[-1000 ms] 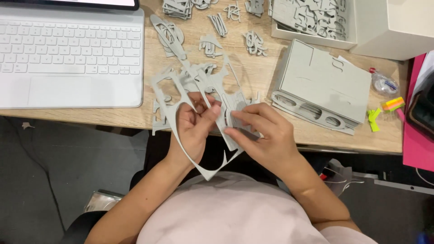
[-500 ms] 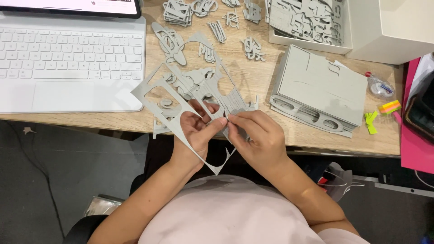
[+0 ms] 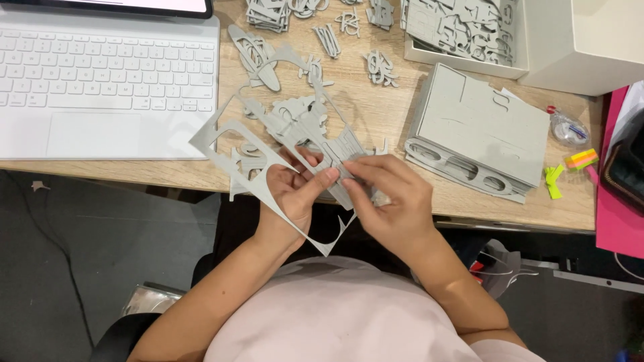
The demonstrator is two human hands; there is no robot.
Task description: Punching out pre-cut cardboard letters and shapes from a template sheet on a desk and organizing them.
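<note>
Both hands work a piece loose from a grey die-cut sheet, held just off the desk's near edge.

The left hand (image 3: pixel 290 198) grips the punched-out cardboard sheet (image 3: pixel 265 157) from below, thumb pressed on top, while the right hand (image 3: pixel 389 201) pinches a small grey piece (image 3: pixel 349 171) at the sheet's middle. The remaining frame is thin and full of cut-outs, so a hard twist could tear a strut or crease the piece; a slip could drop it into the lap or off the wooden desk (image 3: pixel 376 107). Against the frame half a second ago, the sheet sits tilted a little more towards the white keyboard (image 3: pixel 107 67) and the right-hand fingers lie closer over the left thumb; the stack of grey sheets (image 3: pixel 483 134) is unmoved.
</note>
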